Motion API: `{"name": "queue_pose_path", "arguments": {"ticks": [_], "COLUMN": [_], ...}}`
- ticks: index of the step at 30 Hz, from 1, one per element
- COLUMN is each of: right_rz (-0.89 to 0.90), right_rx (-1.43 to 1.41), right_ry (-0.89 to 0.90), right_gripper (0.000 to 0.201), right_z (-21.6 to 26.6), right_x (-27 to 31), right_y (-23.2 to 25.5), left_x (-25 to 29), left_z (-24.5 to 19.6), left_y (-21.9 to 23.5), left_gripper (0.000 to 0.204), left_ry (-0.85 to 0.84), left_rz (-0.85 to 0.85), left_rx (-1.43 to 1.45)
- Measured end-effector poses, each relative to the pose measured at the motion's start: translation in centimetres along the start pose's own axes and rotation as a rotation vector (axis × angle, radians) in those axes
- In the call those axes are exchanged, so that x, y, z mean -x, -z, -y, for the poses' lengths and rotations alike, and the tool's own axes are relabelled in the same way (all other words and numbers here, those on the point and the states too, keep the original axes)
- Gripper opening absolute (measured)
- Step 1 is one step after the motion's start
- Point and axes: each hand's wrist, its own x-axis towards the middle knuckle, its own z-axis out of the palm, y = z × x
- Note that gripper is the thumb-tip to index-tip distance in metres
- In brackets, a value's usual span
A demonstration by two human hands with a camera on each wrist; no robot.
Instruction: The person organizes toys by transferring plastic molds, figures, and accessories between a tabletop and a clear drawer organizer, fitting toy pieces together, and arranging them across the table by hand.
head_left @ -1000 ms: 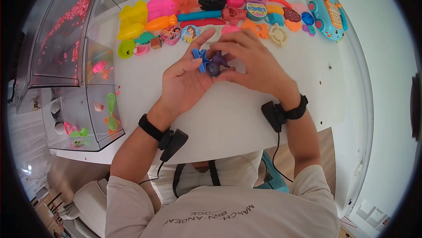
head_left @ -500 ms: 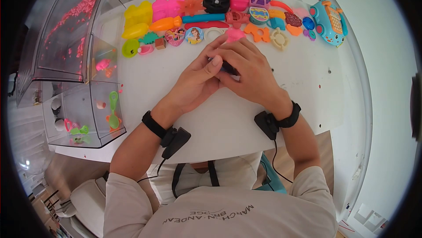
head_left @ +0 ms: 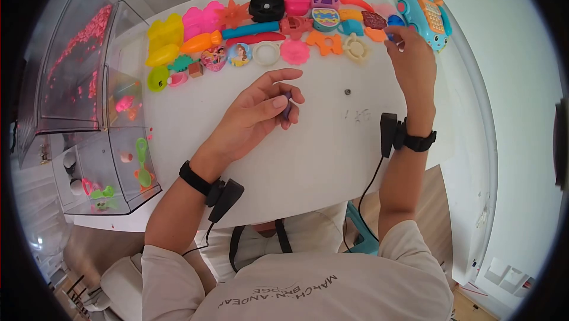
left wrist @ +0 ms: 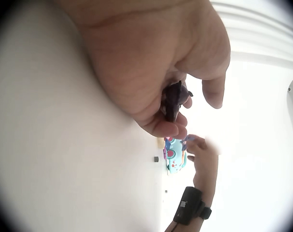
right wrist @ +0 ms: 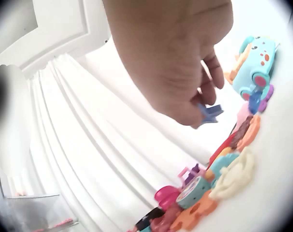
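Observation:
My left hand (head_left: 246,116) is raised over the middle of the table, its curled fingers and thumb holding a small dark purple toy figure (left wrist: 174,99). Most of the figure is hidden by the fingers in the head view. Over the right end of the toy rows reaches my right hand (head_left: 415,63), wrist turned down. Its fingertips pinch a small blue star-shaped piece (right wrist: 211,113), which shows hollow points in the right wrist view. Close by that hand are a round blue toy (head_left: 395,20) and a turquoise toy telephone (head_left: 424,16).
Rows of colourful toys line the table's far side, among them a pink flower shape (head_left: 295,52), a cream ring shape (head_left: 355,48) and an orange mould (head_left: 324,42). At left stand clear bins (head_left: 83,173) with small toys. A small grey object (head_left: 348,91) lies mid-table.
Both hands were together over the figure and blue piece. They have parted: the right hand moved far right with the blue piece, while the left kept the purple figure.

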Motion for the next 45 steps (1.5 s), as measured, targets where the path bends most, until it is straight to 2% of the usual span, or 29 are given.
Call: {"name": "queue_pose_path", "arguments": {"ticks": [1,3,6,10,12,16,19,30,37,42,45], "right_rz": [0.000,0.166,0.241,0.142,0.313,0.270,0.310,0.271,0.302,0.134,0.162], "right_rx": [0.003,0.140,0.029,0.035,0.133,0.144,0.177,0.121,0.101,0.014,-0.149], "right_ry": [-0.006,-0.042,-0.025,-0.028,-0.141,-0.118,-0.177,-0.094,-0.112,-0.086,-0.022], "right_gripper": [0.024,0.028,0.032,0.030,0.031,0.032,0.029,0.027,0.027,0.025,0.024], "right_z": [-1.0,-2.4,-1.1,-2.0,-2.3,-2.2,-2.3,-2.7,-2.6,-2.0,-2.4], "right_x": [0.1,0.4,0.7,0.5,0.5,0.3,-0.1,0.2,0.1,0.1,-0.7], "right_y": [-0.7,-2.0,-1.1,-0.4,-0.4,-1.3,-1.5,-2.0,-1.8,-1.3,-1.2], "left_x": [0.0,0.0,0.1,0.1,0.1,0.1,0.1,0.1,0.1,0.1,0.1], "left_z": [0.0,0.1,0.0,0.1,0.1,0.0,0.1,0.1,0.1,0.1,0.3], "left_y": [0.0,0.1,0.1,0.2,0.2,0.1,0.2,0.1,0.1,0.8,0.6], "left_gripper": [0.061,0.061,0.061,0.059,0.059,0.058,0.058,0.056,0.056,0.061,0.071], "left_ry": [0.003,0.004,-0.001,0.002,0.003,0.002,0.004,0.010,0.011,-0.012,-0.051], "left_rz": [-0.007,0.003,0.013,0.009,0.010,0.015,0.016,0.011,0.020,0.038,0.037], "left_rx": [-0.012,-0.015,-0.018,-0.026,-0.021,-0.019,-0.025,-0.018,-0.010,0.093,0.106]}}
